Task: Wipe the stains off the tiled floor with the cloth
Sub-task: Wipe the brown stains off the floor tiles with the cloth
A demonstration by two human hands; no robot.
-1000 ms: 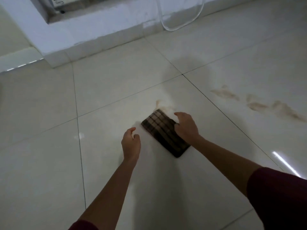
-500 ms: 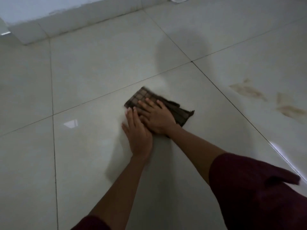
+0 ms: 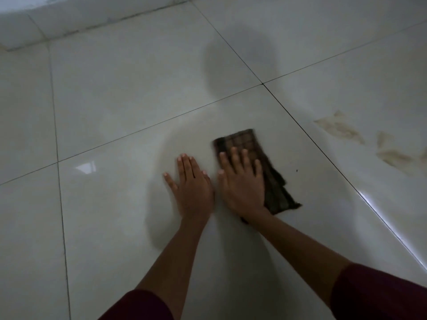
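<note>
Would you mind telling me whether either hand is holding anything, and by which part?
Neither has a grip: the right hand presses flat on the near left part of the cloth; the left hand rests on bare floor.

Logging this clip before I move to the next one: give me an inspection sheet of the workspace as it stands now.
Surface: glossy pale tiled floor, dark grout lines, glare streaks.
Job's things: dark checked cloth lying flat on the floor; brown stains on the tile to its right, unwiped.
Clutter: small dark speck beside the cloth.
Hands: right hand pressing flat on the cloth, fingers straight; left hand flat on bare tile beside it.
Cables: nothing seen.
Surroundings: white skirting along the far edge.
</note>
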